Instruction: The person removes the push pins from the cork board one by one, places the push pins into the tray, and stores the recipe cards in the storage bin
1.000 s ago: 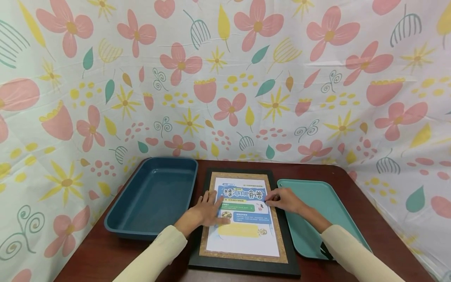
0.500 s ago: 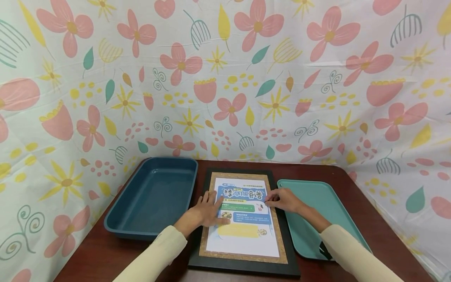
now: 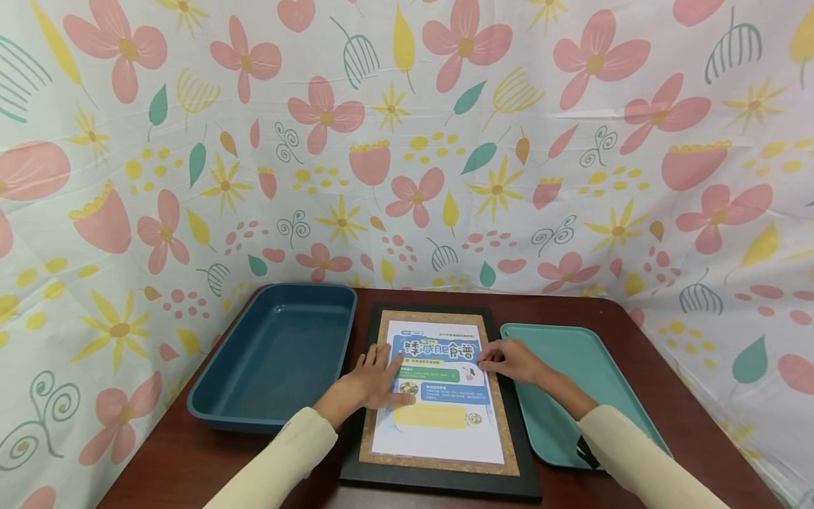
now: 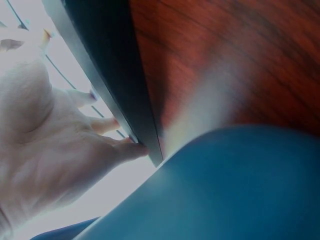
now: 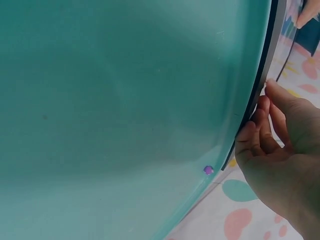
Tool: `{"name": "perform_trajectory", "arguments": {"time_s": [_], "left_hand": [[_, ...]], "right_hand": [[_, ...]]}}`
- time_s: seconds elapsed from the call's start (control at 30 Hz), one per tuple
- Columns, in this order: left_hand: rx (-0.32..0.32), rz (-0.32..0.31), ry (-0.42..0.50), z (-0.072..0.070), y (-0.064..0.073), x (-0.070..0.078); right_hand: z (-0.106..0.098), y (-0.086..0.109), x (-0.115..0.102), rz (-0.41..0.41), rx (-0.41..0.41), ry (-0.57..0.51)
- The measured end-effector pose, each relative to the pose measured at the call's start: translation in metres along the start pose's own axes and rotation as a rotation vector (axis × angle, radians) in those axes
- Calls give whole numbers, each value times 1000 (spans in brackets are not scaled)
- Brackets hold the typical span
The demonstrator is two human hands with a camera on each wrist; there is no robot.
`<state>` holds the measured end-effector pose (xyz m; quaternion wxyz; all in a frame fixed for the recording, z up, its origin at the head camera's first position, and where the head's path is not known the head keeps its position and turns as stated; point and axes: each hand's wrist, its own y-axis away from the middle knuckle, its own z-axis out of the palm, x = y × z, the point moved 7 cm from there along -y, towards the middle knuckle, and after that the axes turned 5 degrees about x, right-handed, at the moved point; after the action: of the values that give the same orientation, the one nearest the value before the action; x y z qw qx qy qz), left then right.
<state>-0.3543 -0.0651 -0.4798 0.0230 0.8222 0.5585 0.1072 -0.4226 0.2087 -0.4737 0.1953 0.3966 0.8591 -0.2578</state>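
A printed poster (image 3: 439,442) lies flat on a cork board (image 3: 511,452) with a black frame (image 3: 445,482). My left hand (image 3: 375,382) rests on the poster's left side with its fingers spread. At the poster's upper right edge, my right hand (image 3: 516,360) has thumb and fingertips brought together against the board. Whatever small thing sits between those fingertips is mostly hidden. In the right wrist view, the same right hand (image 5: 285,135) is curled beside the frame's edge. My left hand (image 4: 60,130) shows its palm side in the left wrist view.
A deep blue basin (image 3: 273,353) stands left of the board, close to my left forearm. To the right lies a shallow teal tray (image 3: 566,367), under my right forearm. Near its corner is a small purple piece (image 5: 208,170). A floral cloth (image 3: 407,155) hangs behind the table.
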Motion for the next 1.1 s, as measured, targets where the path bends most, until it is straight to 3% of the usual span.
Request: {"name": "perform_trajectory", "arguments": {"time_s": [0.57,1.1], "left_hand": [[-9,6,17,2,-2,-1],[-3,11,30,4,-3,-3]], "right_hand": [[0,0,-2,-19,-7,-2],[0,-2,-6,15,-41,-20]]}}
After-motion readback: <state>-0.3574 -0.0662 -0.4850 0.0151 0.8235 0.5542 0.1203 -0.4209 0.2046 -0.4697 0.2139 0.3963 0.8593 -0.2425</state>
